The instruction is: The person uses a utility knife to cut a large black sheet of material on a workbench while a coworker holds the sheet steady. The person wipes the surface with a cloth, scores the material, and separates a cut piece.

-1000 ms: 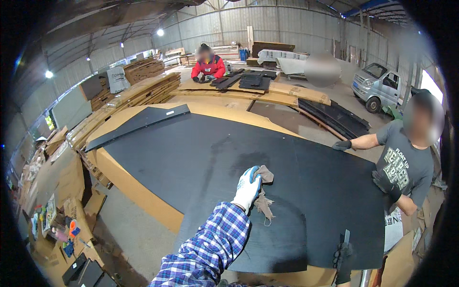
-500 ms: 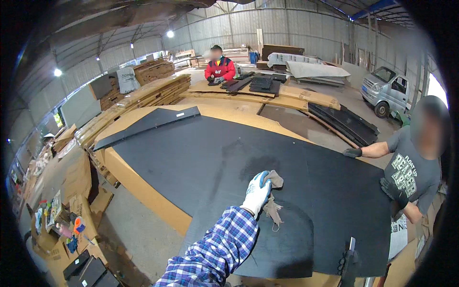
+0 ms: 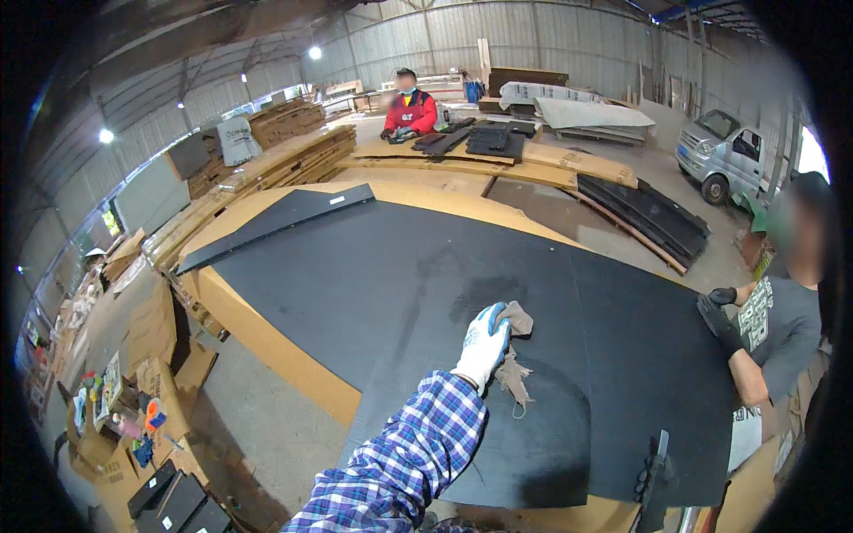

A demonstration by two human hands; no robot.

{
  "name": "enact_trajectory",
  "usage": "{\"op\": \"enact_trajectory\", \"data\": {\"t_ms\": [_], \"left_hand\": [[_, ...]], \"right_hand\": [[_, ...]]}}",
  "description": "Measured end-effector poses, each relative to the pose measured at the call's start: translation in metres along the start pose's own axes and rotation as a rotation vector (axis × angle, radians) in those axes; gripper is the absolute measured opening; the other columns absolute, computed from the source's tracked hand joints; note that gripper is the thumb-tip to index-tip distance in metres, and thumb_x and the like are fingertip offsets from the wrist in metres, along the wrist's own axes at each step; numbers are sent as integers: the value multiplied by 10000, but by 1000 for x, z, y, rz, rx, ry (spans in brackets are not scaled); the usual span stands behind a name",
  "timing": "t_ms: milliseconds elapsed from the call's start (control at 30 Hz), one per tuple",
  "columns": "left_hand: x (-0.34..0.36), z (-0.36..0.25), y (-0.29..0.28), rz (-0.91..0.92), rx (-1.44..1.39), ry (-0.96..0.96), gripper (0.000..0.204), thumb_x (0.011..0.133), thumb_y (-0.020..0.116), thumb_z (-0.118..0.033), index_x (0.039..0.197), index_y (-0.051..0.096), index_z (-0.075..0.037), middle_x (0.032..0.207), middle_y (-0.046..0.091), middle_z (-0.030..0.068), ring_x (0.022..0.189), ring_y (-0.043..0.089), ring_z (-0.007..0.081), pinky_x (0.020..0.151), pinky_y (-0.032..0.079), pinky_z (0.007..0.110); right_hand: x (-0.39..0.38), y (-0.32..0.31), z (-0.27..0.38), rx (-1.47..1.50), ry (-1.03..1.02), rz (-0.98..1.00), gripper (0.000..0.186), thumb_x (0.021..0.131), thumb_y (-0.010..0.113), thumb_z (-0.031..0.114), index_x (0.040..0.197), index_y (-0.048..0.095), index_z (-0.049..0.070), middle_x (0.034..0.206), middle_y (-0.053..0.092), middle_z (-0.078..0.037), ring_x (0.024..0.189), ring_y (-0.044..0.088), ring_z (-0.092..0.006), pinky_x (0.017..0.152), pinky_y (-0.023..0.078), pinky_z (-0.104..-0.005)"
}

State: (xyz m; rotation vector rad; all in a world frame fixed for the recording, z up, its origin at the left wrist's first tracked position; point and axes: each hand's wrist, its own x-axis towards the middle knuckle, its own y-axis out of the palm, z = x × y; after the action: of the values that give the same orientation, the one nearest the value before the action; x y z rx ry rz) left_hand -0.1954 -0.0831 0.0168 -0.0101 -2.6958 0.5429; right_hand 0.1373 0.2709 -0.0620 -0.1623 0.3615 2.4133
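Rag (image 3: 518, 321), grey and frayed, sits bunched in the left hand (image 3: 482, 345), whose blue-coated glove fingers look pressed together around it, on the black panel (image 3: 355, 293). From where I stand, its ragged end trails just right of the fingers. Beyond their tips lies a darker smear (image 3: 487, 293); farther off, leftward, a black strip (image 3: 284, 226). Well to their right, a co-worker's 2 black-gloved hands (image 3: 718, 322) are by the panel's edge.

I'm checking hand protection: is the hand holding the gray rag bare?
No, the left hand gripping the gray rag wears a white-and-blue glove.
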Motion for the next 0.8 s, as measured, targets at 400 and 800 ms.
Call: {"op": "enact_trajectory", "data": {"t_ms": [400, 800], "left_hand": [[2, 7, 2, 4, -55, -38, 429, 936, 579, -195, 1327, 556, -22, 1337, 568, 193, 1263, 523, 346, 1076, 404, 406], [3, 2, 0, 18, -85, -103, 425, 935, 571, -196, 1331, 563, -44, 1342, 554, 147, 1209, 561, 303, 1032, 436, 382]], "right_hand": [[-18, 28, 20, 41, 11, 5, 285, 993, 553, 373, 921, 623, 106, 613, 549, 6, 445, 500, -80, 384, 399, -221], [-27, 43, 30, -129, -64, -84, 211, 998, 565, 289, 909, 614, 104, 591, 553, 12, 400, 475, -76, 356, 368, -213]]}}
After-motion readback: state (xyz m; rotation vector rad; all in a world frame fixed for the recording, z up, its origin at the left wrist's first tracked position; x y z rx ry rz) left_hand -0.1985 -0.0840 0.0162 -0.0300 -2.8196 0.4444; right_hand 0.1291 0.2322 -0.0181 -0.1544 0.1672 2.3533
